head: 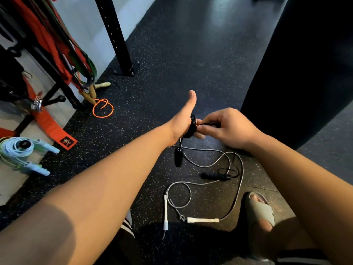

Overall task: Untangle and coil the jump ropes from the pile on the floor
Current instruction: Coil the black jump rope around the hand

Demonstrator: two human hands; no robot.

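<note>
Presently left hand [182, 119] extended, thumb up, black jump rope [193, 123] looped round it, fingers hidden; right hand [229, 129] pinches rope.

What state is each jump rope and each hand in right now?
Black jump rope: partly coiled round the left hand, one handle dangling, the other on the floor.
Left hand: thumb up, rope wound round it.
Right hand: pinches the black rope.
Grey jump rope: loose and uncoiled on the floor.
Orange jump rope: loosely looped by the rack.
Light blue jump rope: bundled up, lying apart.
</note>
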